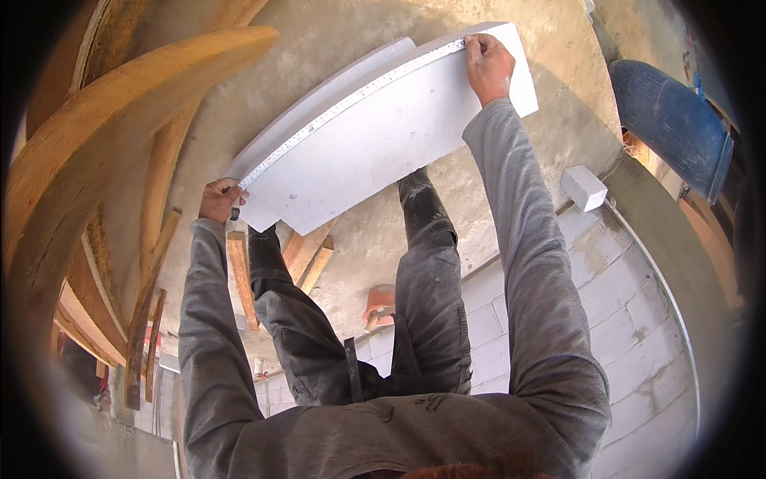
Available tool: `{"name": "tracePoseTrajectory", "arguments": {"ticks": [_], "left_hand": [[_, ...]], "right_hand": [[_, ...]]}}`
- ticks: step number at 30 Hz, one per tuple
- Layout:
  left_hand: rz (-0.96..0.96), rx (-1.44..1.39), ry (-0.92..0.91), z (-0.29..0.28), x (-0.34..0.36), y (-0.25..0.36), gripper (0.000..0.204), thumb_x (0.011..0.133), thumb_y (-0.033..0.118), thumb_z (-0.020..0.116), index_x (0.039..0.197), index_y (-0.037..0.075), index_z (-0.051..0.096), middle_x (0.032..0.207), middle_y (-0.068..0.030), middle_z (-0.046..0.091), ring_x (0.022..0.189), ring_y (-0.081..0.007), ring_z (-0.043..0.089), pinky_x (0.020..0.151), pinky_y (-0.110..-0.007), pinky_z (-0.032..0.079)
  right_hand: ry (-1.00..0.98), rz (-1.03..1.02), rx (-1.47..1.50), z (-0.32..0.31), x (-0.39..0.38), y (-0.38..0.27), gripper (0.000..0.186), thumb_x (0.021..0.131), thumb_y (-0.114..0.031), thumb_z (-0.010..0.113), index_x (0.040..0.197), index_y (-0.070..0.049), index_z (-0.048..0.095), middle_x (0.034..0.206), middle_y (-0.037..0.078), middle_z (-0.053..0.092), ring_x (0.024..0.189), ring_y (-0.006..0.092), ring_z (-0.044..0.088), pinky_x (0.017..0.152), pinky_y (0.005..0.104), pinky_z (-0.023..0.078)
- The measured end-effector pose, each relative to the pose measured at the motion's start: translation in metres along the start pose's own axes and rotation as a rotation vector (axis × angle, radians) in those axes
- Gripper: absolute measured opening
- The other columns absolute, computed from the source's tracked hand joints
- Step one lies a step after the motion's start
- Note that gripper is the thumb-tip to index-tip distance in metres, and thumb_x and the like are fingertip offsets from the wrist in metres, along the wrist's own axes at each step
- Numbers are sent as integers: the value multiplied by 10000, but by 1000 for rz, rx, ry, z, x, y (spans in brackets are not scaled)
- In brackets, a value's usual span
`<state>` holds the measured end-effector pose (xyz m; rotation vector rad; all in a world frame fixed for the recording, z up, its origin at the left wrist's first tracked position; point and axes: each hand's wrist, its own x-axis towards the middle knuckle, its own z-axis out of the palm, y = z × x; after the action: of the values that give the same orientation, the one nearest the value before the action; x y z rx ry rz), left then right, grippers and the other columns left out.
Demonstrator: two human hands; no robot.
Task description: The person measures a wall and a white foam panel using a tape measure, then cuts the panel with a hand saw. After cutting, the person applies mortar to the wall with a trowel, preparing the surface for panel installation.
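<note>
A white block (359, 152) with a smooth, broad face lies in front of me, by my boots. Part of another pale block (335, 84) shows along its far side. Along the far edge of the near block runs a white measuring tape (351, 104) with dark marks. My left hand (221, 201) pinches the tape at the block's left end. Close to that hand's wrist is a small dark ribbed thing I cannot make out. Toward the right end, my right hand (489, 70) is closed on the tape with its fingertips against the block.
Curved wooden beams (144, 88) rise at the left. Pieces of lumber (307, 255) and an orange bucket (381, 302) are beyond my legs. A blue barrel (670, 128) lies at the right. A small white block (584, 188) sits on the pale block wall (622, 319).
</note>
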<state>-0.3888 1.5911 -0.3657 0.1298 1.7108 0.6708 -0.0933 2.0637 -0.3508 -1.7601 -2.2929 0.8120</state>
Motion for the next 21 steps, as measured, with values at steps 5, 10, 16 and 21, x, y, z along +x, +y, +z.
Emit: {"name": "tracePoseTrajectory", "arguments": {"ticks": [5,10,16,21], "left_hand": [[-75,24,17,-2,3,-2,104,850,-7,573,852,-23,675,722,-84,671,585,-117,576,545,-252,460],[-26,-3,-29,-3,3,-3,123,866,17,559,822,-14,670,718,-69,656,622,-120,587,597,-264,474],[-96,18,-23,-3,2,6,130,863,10,554,816,-11,673,719,-69,656,621,-120,586,600,-261,475],[-67,6,4,1,0,5,129,861,10,551,824,-18,671,725,-69,658,626,-117,586,598,-261,474]], "right_hand": [[-1,-58,-60,-3,-6,12,240,887,-239,596,930,-27,699,920,173,673,868,335,636,831,407,484],[94,-214,-120,3,8,9,236,873,-231,634,929,-16,711,851,147,698,764,256,668,742,344,521],[-14,-118,-67,-7,-6,21,254,884,-245,607,951,-19,699,936,178,679,876,331,646,840,393,492],[-7,-20,-32,-5,-4,6,242,885,-247,615,939,-29,705,931,174,683,867,325,649,828,385,496]]}}
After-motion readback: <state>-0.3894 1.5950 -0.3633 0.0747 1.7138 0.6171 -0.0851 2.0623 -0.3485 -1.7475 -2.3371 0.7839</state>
